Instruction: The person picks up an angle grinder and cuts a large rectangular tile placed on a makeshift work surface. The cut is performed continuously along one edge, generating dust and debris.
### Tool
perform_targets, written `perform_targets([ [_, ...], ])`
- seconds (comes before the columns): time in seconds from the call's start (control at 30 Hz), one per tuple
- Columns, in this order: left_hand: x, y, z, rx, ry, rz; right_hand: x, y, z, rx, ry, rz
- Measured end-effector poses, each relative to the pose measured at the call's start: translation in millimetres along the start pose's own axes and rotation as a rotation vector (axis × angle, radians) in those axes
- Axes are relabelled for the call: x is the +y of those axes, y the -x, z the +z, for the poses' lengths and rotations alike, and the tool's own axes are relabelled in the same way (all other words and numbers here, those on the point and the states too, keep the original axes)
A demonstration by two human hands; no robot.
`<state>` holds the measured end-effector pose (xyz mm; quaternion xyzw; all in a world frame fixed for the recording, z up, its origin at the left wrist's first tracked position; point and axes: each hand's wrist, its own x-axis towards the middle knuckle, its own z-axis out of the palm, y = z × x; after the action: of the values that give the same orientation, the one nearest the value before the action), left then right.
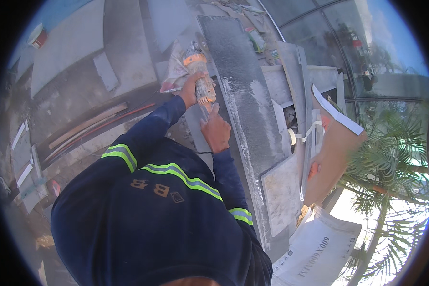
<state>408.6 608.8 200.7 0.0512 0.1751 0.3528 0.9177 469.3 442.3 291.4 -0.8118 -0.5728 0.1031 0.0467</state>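
A dusty orange and grey angle grinder (pixel 205 88) is held with its head pointing away from me. My left hand (pixel 190 89) is closed around the side of its body. Behind it, my right hand (pixel 216 129) grips the rear end. The grinder's disc (pixel 202 44) stands at the left edge of a long dark grey stone slab (pixel 245 76); whether it touches the stone I cannot tell. White dust streaks the slab's surface and its near left edge.
Left of the grinder lies a crumpled pale bag (pixel 175 66). Large grey slabs (pixel 128 43) cover the far left, with a bucket (pixel 37 36) beyond. A smaller slab (pixel 283 193), cardboard (pixel 331 157) and a roll of tape (pixel 292 137) lie to the right, near palm fronds (pixel 386 148) and glass panels (pixel 314 38).
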Motion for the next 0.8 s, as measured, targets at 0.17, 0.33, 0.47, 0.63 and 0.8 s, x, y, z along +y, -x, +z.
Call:
perform_targets([
  [0.17,-4,5,-2,-0.002,0.007,-0.019,3,8,4,-0.001,0.022,0.012],
  [0.33,-6,8,-1,0.009,0.022,0.016,3,7,7,0.032,0.039,-0.005],
  [0.47,-1,-1,-1,0.011,-0.001,-0.01,5,0,9,0.04,0.053,-0.005],
  [0.63,1,-12,-5,0.004,-0.067,0.021,7,-9,13,0.088,0.05,-0.039],
  [0.8,3,-19,-4,0.016,-0.069,0.013,7,-16,12,0.067,0.036,-0.03],
])
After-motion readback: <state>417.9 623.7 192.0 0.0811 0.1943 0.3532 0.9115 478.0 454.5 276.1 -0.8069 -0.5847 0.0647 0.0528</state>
